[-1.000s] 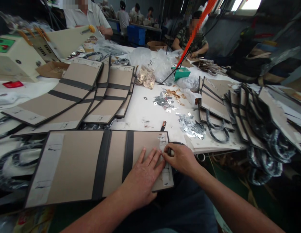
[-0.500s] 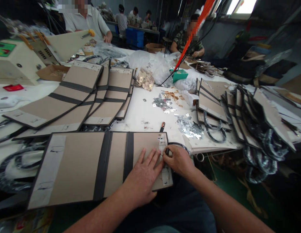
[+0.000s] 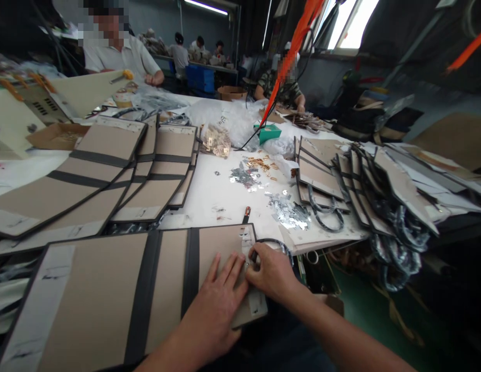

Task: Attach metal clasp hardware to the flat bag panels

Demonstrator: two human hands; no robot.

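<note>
A long beige board panel (image 3: 96,289) with dark edging and two dark cross strips lies in front of me. My left hand (image 3: 215,299) rests flat on its right part, fingers stretched out. At the whitish strip (image 3: 246,235) along the panel's right end, my right hand (image 3: 271,274) is closed around a small dark tool (image 3: 255,256), mostly hidden by the fingers. The fingertips of both hands almost meet. Behind my right hand curves a plastic-wrapped dark handle (image 3: 281,245). A dark pen-like tool with an orange end (image 3: 246,214) lies just beyond the panel.
Stacked similar panels (image 3: 96,150) stand at left, more panels with wrapped handles (image 3: 321,178) at right. Silver metal plates (image 3: 289,211) and gold-coloured pieces (image 3: 261,164) lie mid-table. An orange strap (image 3: 281,72) hangs down. People sit across the table.
My view has shifted, so the scene sits further left and slightly lower. My left hand stays flat on the panel; my right hand still grips the small dark tool at the strip.
</note>
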